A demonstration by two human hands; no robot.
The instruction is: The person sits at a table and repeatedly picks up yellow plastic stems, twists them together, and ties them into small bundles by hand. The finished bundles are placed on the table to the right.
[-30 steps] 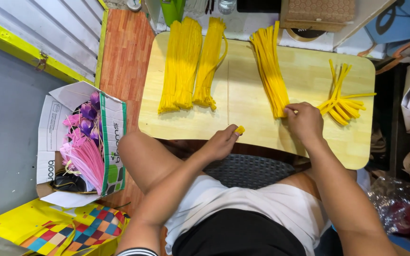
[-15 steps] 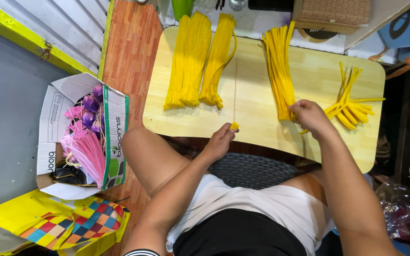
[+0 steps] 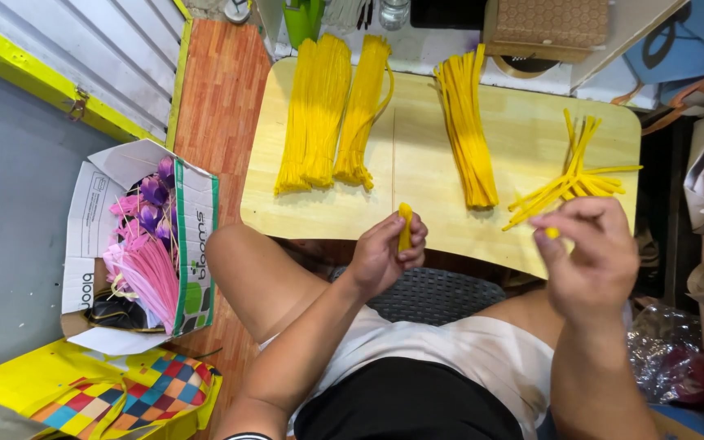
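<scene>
Between our left fingertips (image 3: 407, 238) stands a short folded yellow pipe-cleaner piece (image 3: 405, 226), upright, pinched by the thumb and first fingers of our left hand (image 3: 385, 257) just this side of the table's near edge. Our right hand (image 3: 592, 257) is raised apart from it, thumb and forefinger pressed on a small yellow end (image 3: 552, 233); how much of that stem lies hidden behind the fingers we cannot tell.

Beyond the right fingers lies a loose fan of yellow stems (image 3: 568, 181), crossing one another near the corner of the light wooden table (image 3: 417, 171). Farther out from the fingers rest three tidy bundles: an orange-yellow bundle (image 3: 466, 134) and, past the left fingers, two fuzzy yellow bundles (image 3: 332, 114).

Risks, as we judge them: both pinches are held off the table, over our lap, so a slackened grip would likely drop either piece to the floor. The folded piece is held by little more than its lower end and may spring open. A right hand reaching back could sweep the loose fan off the near edge, since its stems lie unbound.

Well to the left of the left fingers, an open cardboard box (image 3: 91, 195) holds pink and purple craft flowers (image 3: 144, 244)
</scene>
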